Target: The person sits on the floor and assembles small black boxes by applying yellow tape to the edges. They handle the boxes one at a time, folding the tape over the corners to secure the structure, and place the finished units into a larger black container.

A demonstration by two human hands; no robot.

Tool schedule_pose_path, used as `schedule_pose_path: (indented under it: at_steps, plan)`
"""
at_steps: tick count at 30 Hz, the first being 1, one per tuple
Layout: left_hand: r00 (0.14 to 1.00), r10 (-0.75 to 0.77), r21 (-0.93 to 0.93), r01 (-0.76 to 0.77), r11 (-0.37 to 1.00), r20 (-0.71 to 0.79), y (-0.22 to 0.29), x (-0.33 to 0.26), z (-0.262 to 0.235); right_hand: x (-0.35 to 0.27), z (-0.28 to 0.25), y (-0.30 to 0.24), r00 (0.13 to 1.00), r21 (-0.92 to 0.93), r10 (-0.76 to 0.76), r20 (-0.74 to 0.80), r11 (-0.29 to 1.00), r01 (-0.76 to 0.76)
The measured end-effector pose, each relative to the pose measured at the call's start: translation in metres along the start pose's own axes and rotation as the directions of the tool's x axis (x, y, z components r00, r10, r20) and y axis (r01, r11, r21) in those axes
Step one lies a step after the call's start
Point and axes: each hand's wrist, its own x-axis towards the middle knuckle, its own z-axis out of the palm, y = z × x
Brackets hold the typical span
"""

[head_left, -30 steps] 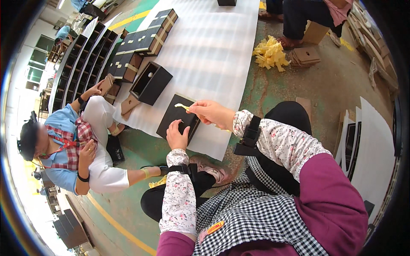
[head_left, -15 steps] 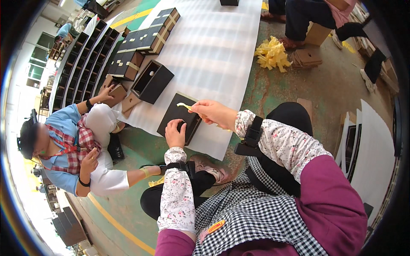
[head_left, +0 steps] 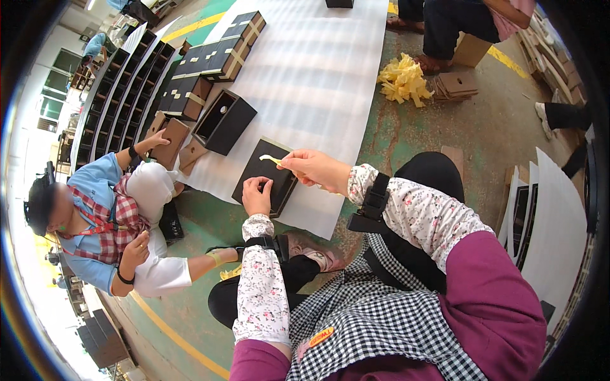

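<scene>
We see the black box point(head_left: 259, 170) at the centre of the frame, on the white sheet point(head_left: 318, 95). Above it the right hand point(head_left: 312, 170) pinches a yellow strip point(head_left: 269, 157), as a moment earlier. The left hand point(head_left: 257, 196), formerly spread, has drawn its fingertips narrowly together at the box; we cannot tell whether they hold anything. We judge the strip not yet laid down. At left, a co-worker's hand point(head_left: 156, 139) grips a brown cardboard piece point(head_left: 170, 146).

Floor point(head_left: 381, 140), white sheet point(head_left: 318, 76), black boxes point(head_left: 236, 127) atop
</scene>
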Motion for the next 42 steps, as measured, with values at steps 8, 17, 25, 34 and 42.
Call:
schedule_pose_path:
  at_steps: [8,17,25,34,42]
  plan:
    - [0.997,0.080,0.224,-0.077,0.972,-0.001,-0.001,0.008,0.012,-0.002,-0.001,-0.001,1.000,-0.032,0.010,-0.025,0.999,-0.011]
    - [0.912,-0.063,-0.887,0.410,0.212,0.406,0.034,-0.017,-0.020,0.004,-0.006,0.012,0.993,-0.080,-0.104,-0.052,0.992,0.100]
    - [0.968,-0.107,-0.898,0.249,0.364,0.225,0.097,-0.022,-0.044,-0.009,0.006,0.009,0.901,-0.613,-0.431,0.047,0.700,0.366]
    - [0.970,-0.192,-0.956,0.188,0.224,0.146,0.100,-0.026,-0.045,-0.015,-0.002,0.005,0.881,-0.716,-0.443,0.168,0.559,0.418]
    - [0.941,-0.307,-0.975,0.185,0.119,0.141,0.083,-0.024,-0.062,-0.010,-0.016,-0.002,0.962,-0.457,-0.092,0.258,0.865,0.205]
